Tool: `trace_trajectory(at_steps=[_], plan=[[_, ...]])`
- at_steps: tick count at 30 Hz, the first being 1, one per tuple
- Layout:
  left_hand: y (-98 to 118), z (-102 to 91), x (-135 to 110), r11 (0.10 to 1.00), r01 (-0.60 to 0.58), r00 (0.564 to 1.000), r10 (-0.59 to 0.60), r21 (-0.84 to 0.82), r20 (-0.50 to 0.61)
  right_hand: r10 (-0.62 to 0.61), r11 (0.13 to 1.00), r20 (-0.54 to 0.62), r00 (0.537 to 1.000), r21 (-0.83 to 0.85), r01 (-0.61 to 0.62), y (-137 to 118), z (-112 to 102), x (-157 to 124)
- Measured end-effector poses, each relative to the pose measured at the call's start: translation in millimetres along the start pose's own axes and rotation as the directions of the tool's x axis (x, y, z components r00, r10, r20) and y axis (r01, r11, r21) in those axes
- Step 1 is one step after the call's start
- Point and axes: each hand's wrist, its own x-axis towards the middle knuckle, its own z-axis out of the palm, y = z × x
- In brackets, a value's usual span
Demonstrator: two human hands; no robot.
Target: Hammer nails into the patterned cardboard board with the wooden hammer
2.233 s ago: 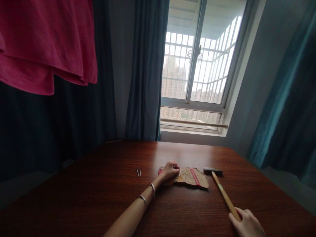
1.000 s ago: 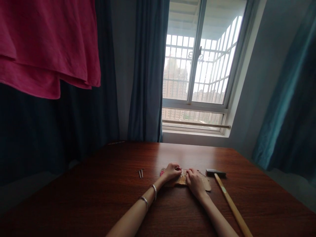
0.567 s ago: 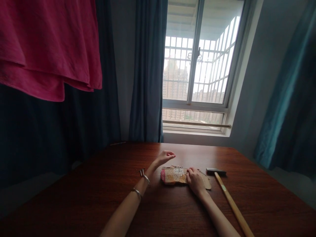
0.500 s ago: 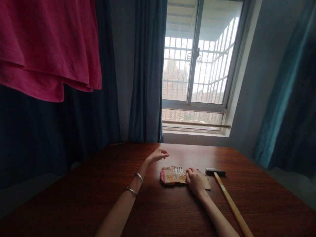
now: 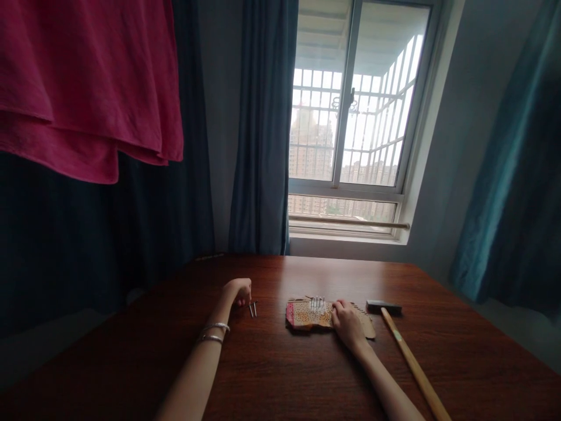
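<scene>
My right hand (image 5: 347,323) rests on the right part of a flat, ragged-edged board (image 5: 302,316) with a pink end and a speckled pattern, holding it against the table. Several nails (image 5: 318,303) stand upright in a row on this board, just left of my right fingers. Off to the left, my left hand (image 5: 239,290) is bent down at the wrist, its fingers curled together close to the tabletop. Two loose nails (image 5: 253,310) lie beside those fingertips. Whatever the left fingers pinch, if anything, is hidden.
A hammer with a dark head (image 5: 384,307) and a long wooden handle (image 5: 414,362) lies right of the board. The brown wooden table (image 5: 272,374) reaches to a window (image 5: 346,128) and dark blue curtains (image 5: 263,134). A pink towel (image 5: 96,88) hangs at upper left.
My left hand has moved left and down, from beside the board to the two loose nails, which its arm hid before. My right hand stays on the board.
</scene>
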Motion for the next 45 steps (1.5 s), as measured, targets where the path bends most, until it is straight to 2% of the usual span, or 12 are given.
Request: trace_trajectory(at_steps=[9, 16, 18, 20, 25, 27, 29, 31, 34, 36, 40, 45], plan=[[2.6, 7.9, 13.1, 0.999, -0.031, 0.998, 0.030, -0.011, -0.056, -0.002, 0.999, -0.020, 1.000, 0.044, 0.003, 0.6, -1.0, -0.2], [0.6, 3.5, 10.1, 0.982, -0.177, 0.976, 0.167, -0.060, -0.140, 0.012, 0.995, -0.051, 0.999, 0.096, -0.007, 2.2, 2.0, -0.1], [6.2, -2.4, 6.3, 0.960, -0.273, 0.945, 0.257, -0.056, -0.201, 0.017, 0.993, -0.059, 0.998, 0.121, -0.010, 3.4, 2.5, 1.0], [16.8, -8.5, -0.1, 0.919, -0.390, 0.891, 0.363, -0.051, -0.271, 0.026, 0.988, -0.074, 0.997, 0.152, -0.015, 5.1, 1.8, 2.7], [59.5, -10.2, -21.3, 0.694, -0.701, 0.688, 0.598, -0.165, -0.411, 0.060, 0.975, -0.146, 0.987, 0.221, -0.026, 6.3, -6.3, 8.1], [78.8, -3.1, -27.5, 0.603, -0.767, 0.632, 0.648, -0.219, -0.425, 0.075, 0.954, -0.162, 0.984, 0.300, -0.023, 1.8, -11.5, 9.3], [97.7, 8.0, -31.0, 0.550, -0.798, 0.600, 0.678, -0.248, -0.425, 0.115, 0.891, -0.146, 0.983, 0.452, -0.038, -5.8, -16.9, 9.5], [115.4, 22.6, -32.4, 0.523, -0.809, 0.586, 0.694, -0.266, -0.418, 0.162, 0.790, -0.099, 0.982, 0.609, -0.069, -14.7, -21.7, 9.3], [138.3, 48.6, -32.5, 0.478, -0.827, 0.562, 0.708, -0.295, -0.428, 0.193, 0.659, -0.017, 0.981, 0.743, -0.117, -24.6, -26.9, 9.0], [150.0, 66.3, -32.5, 0.468, -0.831, 0.556, 0.722, -0.301, -0.411, 0.205, 0.583, 0.025, 0.978, 0.800, -0.143, -26.9, -28.8, 9.3], [164.4, 93.3, -32.3, 0.498, -0.812, 0.581, 0.741, -0.306, -0.337, 0.260, 0.462, 0.079, 0.962, 0.865, -0.196, -23.9, -30.0, 11.0], [169.7, 105.7, -29.6, 0.471, -0.836, 0.546, 0.765, -0.282, -0.341, 0.274, 0.417, 0.128, 0.953, 0.877, -0.238, -20.1, -30.7, 11.7]])
